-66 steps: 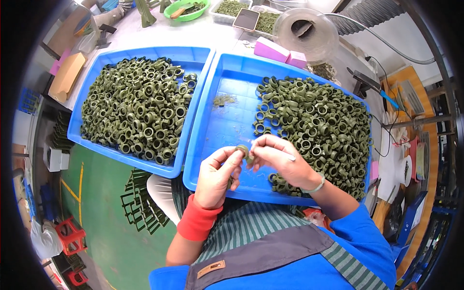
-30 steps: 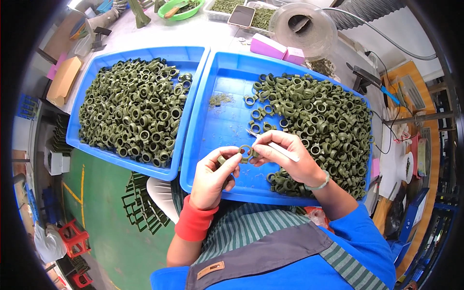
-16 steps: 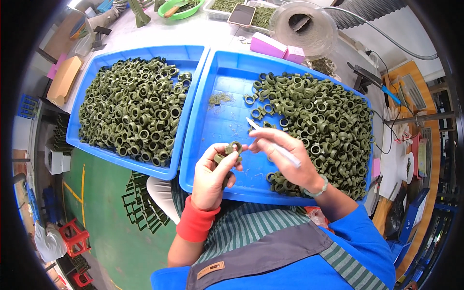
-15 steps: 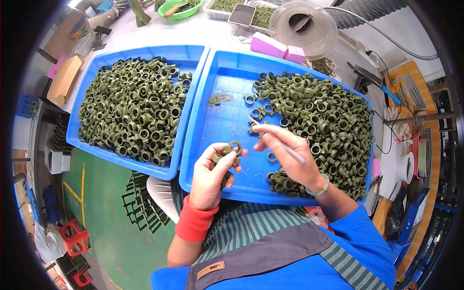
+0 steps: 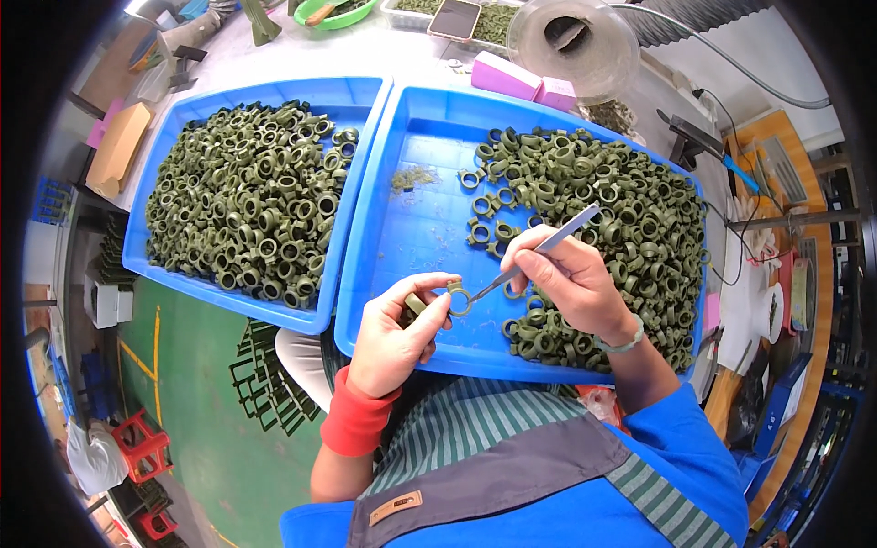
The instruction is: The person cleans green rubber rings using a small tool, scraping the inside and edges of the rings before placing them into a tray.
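Left hand point(image 5: 391, 338): thumb and forefinger pinch a green ring point(image 5: 455, 287) over the right tray's near part; a second ring point(image 5: 417, 302) sits behind the thumb, partly hidden.
Right hand point(image 5: 571, 279): fingers clamp a slim metal tool point(image 5: 566, 230), its tip at the held ring's right side; contact cannot be told.
Right tray point(image 5: 402, 242): blue, ring heap point(image 5: 621, 228) on its right, green scraps point(image 5: 413, 178) at far left.
Left tray point(image 5: 352, 92): blue, piled with rings point(image 5: 247, 201).
In the way: raised tray walls stand between the heaps; the right hand covers some rings.
Far side: pink boxes point(image 5: 505, 77), a phone point(image 5: 454, 19), a green bowl point(image 5: 338, 15).
Far right: a blue-handled tool point(image 5: 740, 173).
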Action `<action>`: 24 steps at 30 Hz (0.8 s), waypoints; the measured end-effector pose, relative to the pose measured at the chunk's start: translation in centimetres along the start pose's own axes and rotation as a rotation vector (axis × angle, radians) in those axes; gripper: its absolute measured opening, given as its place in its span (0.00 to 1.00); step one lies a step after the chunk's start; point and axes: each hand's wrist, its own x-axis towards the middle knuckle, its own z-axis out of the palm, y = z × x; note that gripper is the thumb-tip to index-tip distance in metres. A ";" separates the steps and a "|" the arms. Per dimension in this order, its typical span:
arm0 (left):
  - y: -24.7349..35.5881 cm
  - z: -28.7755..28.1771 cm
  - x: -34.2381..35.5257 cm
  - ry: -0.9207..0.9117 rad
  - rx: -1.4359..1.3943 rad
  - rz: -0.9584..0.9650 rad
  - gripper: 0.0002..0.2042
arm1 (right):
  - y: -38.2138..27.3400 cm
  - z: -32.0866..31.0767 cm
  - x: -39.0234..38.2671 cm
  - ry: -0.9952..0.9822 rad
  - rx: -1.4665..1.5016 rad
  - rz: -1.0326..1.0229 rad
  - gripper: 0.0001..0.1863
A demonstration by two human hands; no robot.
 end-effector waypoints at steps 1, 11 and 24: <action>0.0 0.0 0.0 0.000 0.000 -0.002 0.12 | 0.0 -0.2 0.0 -0.035 -0.067 0.013 0.08; 0.0 0.4 -0.3 0.082 -0.011 0.053 0.12 | -0.3 0.5 0.2 -0.031 -0.323 -0.284 0.02; -0.6 1.3 -0.1 0.207 0.041 0.250 0.13 | 1.0 2.9 -0.1 0.249 0.308 -0.037 0.12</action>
